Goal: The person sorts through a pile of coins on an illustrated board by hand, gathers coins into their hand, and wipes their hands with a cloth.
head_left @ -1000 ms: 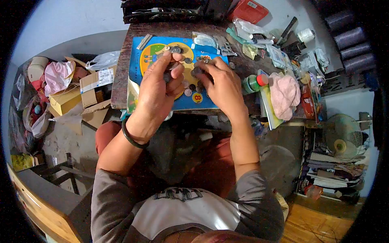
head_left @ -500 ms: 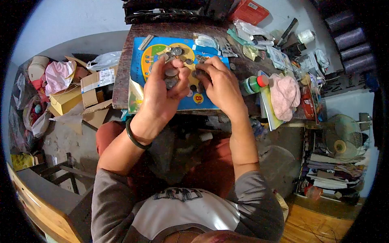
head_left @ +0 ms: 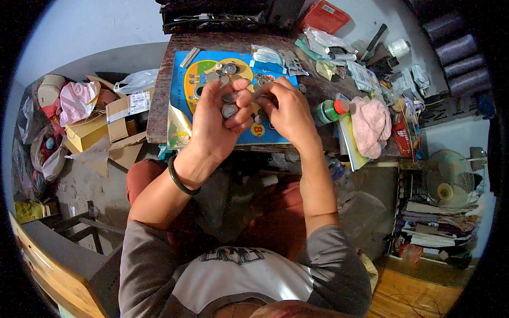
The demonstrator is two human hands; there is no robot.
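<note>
My left hand (head_left: 214,122) is cupped palm up above a blue picture board, with several silver coins (head_left: 229,110) lying in the palm and against the curled fingers. A dark bracelet (head_left: 180,177) circles the left wrist. Close on the right, my right hand (head_left: 291,114) points its thumb and fingers toward the left fingertips in a pinch; what sits between them is hidden. Beneath both hands the blue board (head_left: 180,95) carries a yellow cartoon circle. More coins (head_left: 229,69) lie in a pile on that circle, and others (head_left: 263,79) are scattered right of it.
A green bottle with a red cap (head_left: 331,110) stands right of the board, beside a pink towel (head_left: 371,127). Packets (head_left: 269,54) and plastic wrappers (head_left: 326,40) crowd the table's back right. Cardboard boxes (head_left: 130,106) are heaped at left; a fan (head_left: 450,177) stands far right.
My left hand has shifted slightly right and tipped a little, its coins moving with it. My right fingertips have drawn closer to the left fingers.
</note>
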